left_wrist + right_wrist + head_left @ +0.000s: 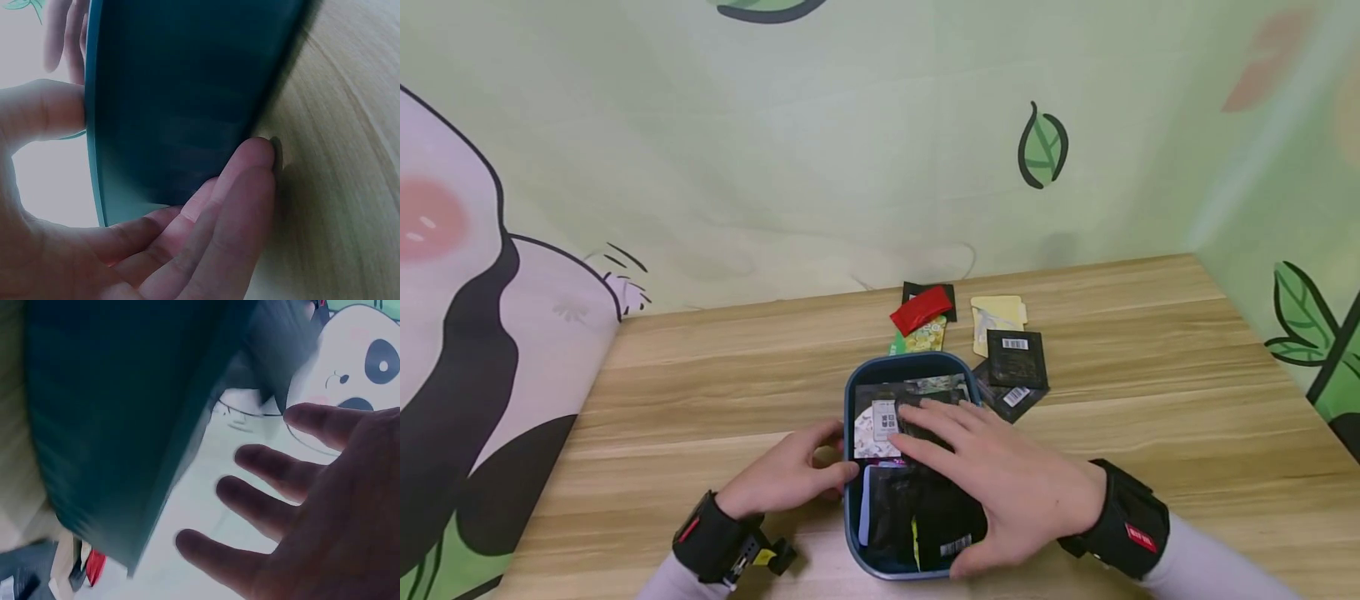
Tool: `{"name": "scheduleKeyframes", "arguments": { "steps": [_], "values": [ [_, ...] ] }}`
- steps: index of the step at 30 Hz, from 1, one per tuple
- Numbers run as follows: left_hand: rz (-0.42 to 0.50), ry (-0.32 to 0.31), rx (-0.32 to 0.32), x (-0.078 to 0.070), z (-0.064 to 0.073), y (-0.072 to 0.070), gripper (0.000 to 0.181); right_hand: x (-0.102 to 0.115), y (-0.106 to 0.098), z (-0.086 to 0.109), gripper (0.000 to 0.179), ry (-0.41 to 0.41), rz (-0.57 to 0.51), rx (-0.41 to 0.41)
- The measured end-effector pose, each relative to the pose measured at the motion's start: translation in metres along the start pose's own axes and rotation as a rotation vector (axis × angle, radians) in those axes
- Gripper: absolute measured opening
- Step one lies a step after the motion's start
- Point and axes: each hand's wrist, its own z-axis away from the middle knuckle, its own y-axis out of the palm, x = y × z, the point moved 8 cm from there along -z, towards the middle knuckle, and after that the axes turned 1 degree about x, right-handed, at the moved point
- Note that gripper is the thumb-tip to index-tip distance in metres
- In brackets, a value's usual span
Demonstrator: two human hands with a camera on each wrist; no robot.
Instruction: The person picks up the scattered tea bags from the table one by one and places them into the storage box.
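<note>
A dark blue plastic bin stands on the table, filled with flat packets. My left hand holds its left side, thumb at the rim and fingers against the outer wall. Over the right part of the bin spreads my right hand, fingers apart and nearly straight. The right wrist view shows no object in those fingers; whether they touch the packets is unclear. Inside the bin lie black sachets and a packet with a QR-code label. The right hand hides part of the contents.
Behind the bin, a red sachet lies on a green-yellow packet and a black one. To its right are a pale yellow packet and two black sachets. A printed cloth backdrop borders the wooden table.
</note>
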Motion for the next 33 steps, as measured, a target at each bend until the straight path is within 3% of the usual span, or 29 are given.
{"name": "scheduleKeyframes", "arguments": {
  "steps": [5, 13, 20, 26, 33],
  "values": [
    [0.0, 0.007, -0.006, 0.0, 0.0, 0.0, 0.055, -0.022, -0.016, 0.002, 0.116, 0.05, 0.04, -0.092],
    [0.004, 0.005, -0.006, 0.001, 0.001, 0.0, 0.054, -0.092, -0.034, 0.01, 0.113, 0.191, 0.112, -0.232],
    [-0.011, 0.002, 0.001, 0.004, 0.0, 0.001, 0.053, -0.135, -0.026, 0.017, 0.112, 0.291, 0.127, -0.206],
    [-0.005, 0.005, 0.008, 0.004, -0.001, 0.002, 0.053, -0.153, -0.022, 0.022, 0.11, 0.336, 0.077, -0.197],
    [0.011, 0.014, 0.005, 0.001, 0.0, 0.001, 0.053, -0.169, -0.016, 0.025, 0.108, 0.37, 0.128, -0.159]
  ]
}}
